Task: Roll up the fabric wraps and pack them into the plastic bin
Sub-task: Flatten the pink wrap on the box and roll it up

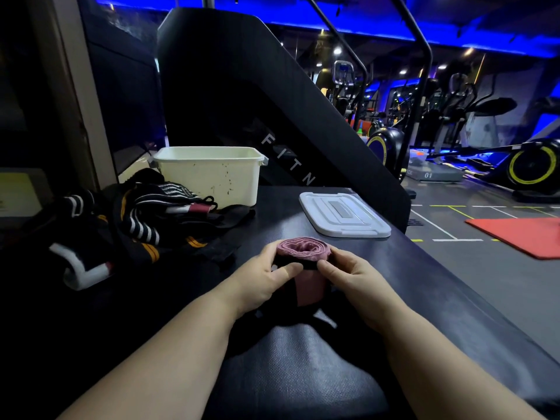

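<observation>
A pink fabric wrap [303,248], rolled into a coil with a black band across its front, stands on the dark surface in the middle. My left hand [269,275] grips its left side, thumb pressed on the black band. My right hand [348,272] holds the right side, thumb on the same band. The wrap's loose pink tail runs down between my wrists. A cream plastic bin [209,174] stands open at the back left; its inside is hidden from here. A heap of black, white-striped and yellow-striped wraps [133,219] lies left of the bin.
The bin's white lid [344,215] lies flat to the right of the bin. A tall black exercise machine [257,95] rises right behind the bin. The surface's right edge drops to the gym floor, where a red mat [521,237] lies.
</observation>
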